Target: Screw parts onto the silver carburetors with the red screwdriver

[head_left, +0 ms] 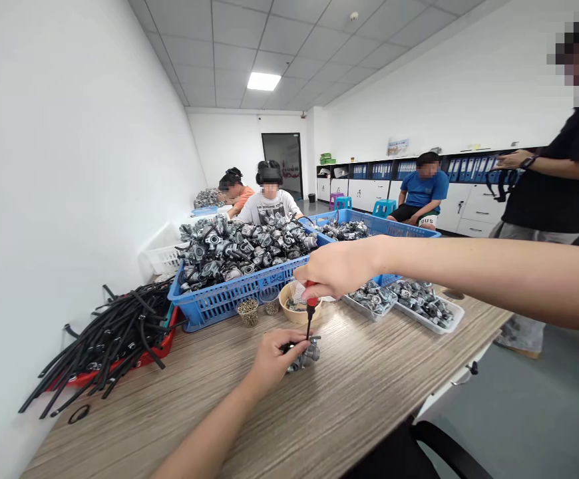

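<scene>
On the wooden table a small metal carburetor is held down by my left hand, its fingers and thumb closed around the part's left side. Above it, my right hand grips a screwdriver by its red handle. The screwdriver stands nearly upright, its dark shaft reaching down to the top of the carburetor. Whether the tip sits in a screw is too small to tell. Just behind is a round tan bowl with small metal parts. Beside it stand two clear cups, one a cup of brass-coloured pieces.
A blue basket heaped with carburetors stands behind, with another blue basket further right. Clear trays of metal parts sit at right. At left, black hoses overflow a red tray. Several other people are around the room.
</scene>
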A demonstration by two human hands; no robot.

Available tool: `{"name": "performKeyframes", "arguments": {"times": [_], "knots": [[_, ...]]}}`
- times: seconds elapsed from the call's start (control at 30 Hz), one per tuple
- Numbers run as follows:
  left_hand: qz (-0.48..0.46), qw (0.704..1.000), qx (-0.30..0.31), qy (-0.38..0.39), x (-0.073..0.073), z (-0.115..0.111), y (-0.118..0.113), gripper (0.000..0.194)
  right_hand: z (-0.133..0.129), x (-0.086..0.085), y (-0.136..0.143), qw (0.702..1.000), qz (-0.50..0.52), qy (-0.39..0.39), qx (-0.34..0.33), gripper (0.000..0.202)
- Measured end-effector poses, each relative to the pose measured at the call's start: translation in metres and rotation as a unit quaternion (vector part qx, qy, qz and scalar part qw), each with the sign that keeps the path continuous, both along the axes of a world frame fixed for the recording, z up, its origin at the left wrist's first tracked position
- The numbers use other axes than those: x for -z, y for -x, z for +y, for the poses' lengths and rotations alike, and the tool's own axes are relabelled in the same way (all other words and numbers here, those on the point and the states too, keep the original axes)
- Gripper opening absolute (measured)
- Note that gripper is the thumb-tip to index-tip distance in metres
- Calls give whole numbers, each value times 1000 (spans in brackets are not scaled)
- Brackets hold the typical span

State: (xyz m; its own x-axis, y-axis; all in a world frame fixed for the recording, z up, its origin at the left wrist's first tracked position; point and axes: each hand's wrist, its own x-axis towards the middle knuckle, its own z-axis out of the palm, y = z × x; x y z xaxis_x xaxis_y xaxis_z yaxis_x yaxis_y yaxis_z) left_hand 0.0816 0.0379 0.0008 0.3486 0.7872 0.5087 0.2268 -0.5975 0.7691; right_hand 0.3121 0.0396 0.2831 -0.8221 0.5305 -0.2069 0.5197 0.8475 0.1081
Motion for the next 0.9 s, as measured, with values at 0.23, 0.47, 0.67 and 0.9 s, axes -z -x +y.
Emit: {"name": "performKeyframes", "arguments": {"times": [0.23,0.47,0.67,0.9], "knots": [[3,1000,3,1,2,1,1,35,-2,-4,-13,999,19,13,24,46],[-1,1000,3,6,2,1,1,37,-6,-16,-15,998,29,57,-22,19],[-3,1000,-10,10,3,1,0,41,-9,-10,-4,1000,18,23,-2,29],[4,1000,-2,9,-2,0,0,40,-17,-12,-1,996,-24,-73,46,55]]}}
